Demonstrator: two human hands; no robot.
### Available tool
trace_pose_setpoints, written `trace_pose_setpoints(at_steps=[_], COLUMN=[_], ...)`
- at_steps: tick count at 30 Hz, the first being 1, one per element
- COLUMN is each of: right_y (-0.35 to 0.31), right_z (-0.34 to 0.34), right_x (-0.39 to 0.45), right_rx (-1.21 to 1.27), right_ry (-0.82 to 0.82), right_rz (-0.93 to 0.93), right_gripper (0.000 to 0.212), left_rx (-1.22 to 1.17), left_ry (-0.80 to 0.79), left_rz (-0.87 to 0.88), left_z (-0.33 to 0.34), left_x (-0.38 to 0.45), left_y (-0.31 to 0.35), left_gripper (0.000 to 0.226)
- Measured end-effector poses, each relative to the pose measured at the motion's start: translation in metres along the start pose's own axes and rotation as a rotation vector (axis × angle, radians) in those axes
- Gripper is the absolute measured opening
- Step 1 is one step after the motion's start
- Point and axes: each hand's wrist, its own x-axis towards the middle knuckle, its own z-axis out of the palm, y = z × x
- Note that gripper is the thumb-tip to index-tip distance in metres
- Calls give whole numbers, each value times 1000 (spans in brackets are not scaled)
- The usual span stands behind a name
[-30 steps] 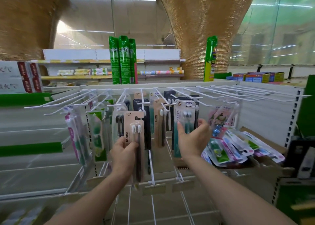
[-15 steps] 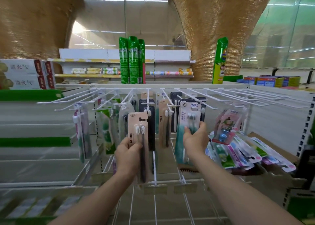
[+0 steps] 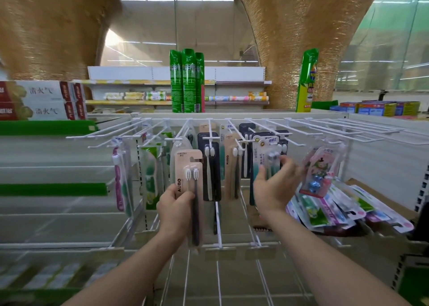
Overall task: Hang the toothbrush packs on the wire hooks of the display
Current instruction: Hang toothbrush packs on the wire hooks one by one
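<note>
Left hand (image 3: 174, 209) grips a beige toothbrush pack (image 3: 190, 189) by its lower half, upright, near and below the hook row, not on a hook. Right hand (image 3: 275, 187), fingers spread and a bit blurred, is against a teal pack (image 3: 263, 157) hanging from a white wire hook (image 3: 249, 141); can't tell if it's pinching. More packs hang left and centre. Loose pile of packs (image 3: 343, 206) sits in a cardboard box (image 3: 383, 199) to the right. Far: green cans (image 3: 186, 80) on the display top.
</note>
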Motion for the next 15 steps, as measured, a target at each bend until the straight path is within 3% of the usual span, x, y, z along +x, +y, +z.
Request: trace_pose_setpoints(at_steps=[3,6,8,12,15], right_y=[-4,-9,-14,-30,-31], right_z=[9,24,39,66,79], right_x=[-11,-19,-18,-6,8], right_rx=[50,49,38,-13,21], right_ry=[-135,-417,-535,-682,-708], right_rz=[-106,-20,15,167,287], right_gripper=[26,18,29,73,84], left_rx=[11,23,35,38,14], left_ry=[-1,-29,-49,-44,-50], left_rz=[-7,-14,-17,-16,-22], left_z=[-3,-7,-11,-17,-18], left_x=[1,1,2,9,12], left_y=[-1,-1,-3,-2,1], left_gripper=[9,7,19,28,32])
